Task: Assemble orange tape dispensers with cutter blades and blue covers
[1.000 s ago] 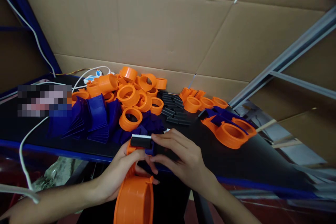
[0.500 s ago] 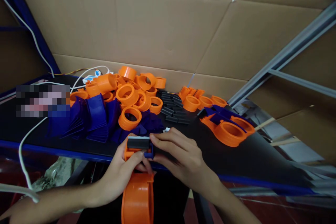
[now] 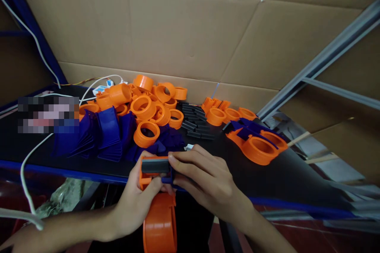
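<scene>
An orange tape dispenser is held upright at the near edge of the black table. My left hand is closed round its neck from the left. My right hand is closed on its top from the right, fingertips pressing a black roller piece and a blue part at the dispenser's head. The dispenser's round body hangs below the table edge between my wrists.
A heap of orange rings and stacked blue parts lies left of centre. Black rods lie behind; assembled orange-and-blue dispensers sit right. White cables cross the left side. Cardboard walls stand behind.
The dispenser has turned in my hands: its round body swung right and edge-on, and the toothed blade at its head has rotated out of sight. Both hands kept their grip.
</scene>
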`<action>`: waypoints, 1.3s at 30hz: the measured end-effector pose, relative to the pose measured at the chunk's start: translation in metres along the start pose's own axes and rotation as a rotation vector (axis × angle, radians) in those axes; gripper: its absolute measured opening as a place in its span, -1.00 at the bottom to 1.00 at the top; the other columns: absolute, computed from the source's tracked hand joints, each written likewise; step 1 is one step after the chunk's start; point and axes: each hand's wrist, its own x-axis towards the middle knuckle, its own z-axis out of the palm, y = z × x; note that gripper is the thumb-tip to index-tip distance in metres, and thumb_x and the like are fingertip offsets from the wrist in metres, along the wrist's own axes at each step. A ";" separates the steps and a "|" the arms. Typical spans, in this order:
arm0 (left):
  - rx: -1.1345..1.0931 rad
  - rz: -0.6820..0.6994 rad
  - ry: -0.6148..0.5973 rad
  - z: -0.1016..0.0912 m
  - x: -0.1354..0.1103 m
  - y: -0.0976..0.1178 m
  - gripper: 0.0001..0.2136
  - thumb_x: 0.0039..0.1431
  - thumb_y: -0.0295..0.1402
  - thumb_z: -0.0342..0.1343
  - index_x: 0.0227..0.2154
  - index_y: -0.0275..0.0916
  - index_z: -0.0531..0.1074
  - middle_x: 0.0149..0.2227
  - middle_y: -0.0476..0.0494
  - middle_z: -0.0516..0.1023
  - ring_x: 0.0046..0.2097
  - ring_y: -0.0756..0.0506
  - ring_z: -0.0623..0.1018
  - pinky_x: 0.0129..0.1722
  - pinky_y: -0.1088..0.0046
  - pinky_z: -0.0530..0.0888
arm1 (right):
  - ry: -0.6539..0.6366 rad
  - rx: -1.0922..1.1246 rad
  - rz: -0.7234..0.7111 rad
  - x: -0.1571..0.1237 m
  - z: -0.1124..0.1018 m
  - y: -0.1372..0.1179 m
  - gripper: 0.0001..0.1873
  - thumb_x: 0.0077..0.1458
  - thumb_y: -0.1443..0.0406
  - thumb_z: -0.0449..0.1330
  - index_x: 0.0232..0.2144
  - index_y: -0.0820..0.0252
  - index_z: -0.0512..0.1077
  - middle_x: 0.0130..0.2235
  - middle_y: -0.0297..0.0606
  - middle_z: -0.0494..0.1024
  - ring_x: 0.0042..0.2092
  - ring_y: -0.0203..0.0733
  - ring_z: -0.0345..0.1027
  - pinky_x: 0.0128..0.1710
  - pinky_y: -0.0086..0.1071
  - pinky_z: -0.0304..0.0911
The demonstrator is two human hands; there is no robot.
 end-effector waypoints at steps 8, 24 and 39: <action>-0.269 -0.136 -0.234 -0.008 0.007 0.011 -0.65 0.30 -0.35 0.17 0.13 -0.07 0.38 0.08 -0.17 0.58 0.01 -0.23 0.64 0.00 0.15 0.57 | 0.084 0.120 0.135 -0.001 0.004 0.003 -0.56 0.19 0.36 0.33 0.12 0.14 0.46 -0.11 -0.19 0.69 -0.25 -0.21 0.54 -0.19 -0.28 0.45; -0.093 -0.077 -0.173 -0.018 0.003 0.042 -0.40 0.06 -0.13 0.37 0.17 -0.21 0.49 0.23 -0.34 0.48 0.12 -0.36 0.56 0.15 0.21 0.45 | -0.070 0.180 0.290 -0.014 -0.031 -0.029 -0.63 0.28 0.24 0.26 0.11 0.03 0.45 -0.07 -0.26 0.65 -0.33 -0.31 0.51 -0.30 -0.41 0.40; -0.158 -0.016 -0.123 -0.013 0.000 0.033 -0.43 0.16 -0.13 0.29 0.23 -0.09 0.39 0.22 -0.26 0.48 0.16 -0.35 0.52 0.18 0.15 0.43 | -0.160 0.080 0.178 -0.001 0.010 -0.055 -0.91 0.27 0.39 0.14 -0.29 0.19 0.45 -0.51 -0.39 0.47 -0.52 -0.33 0.24 -0.51 -0.38 0.13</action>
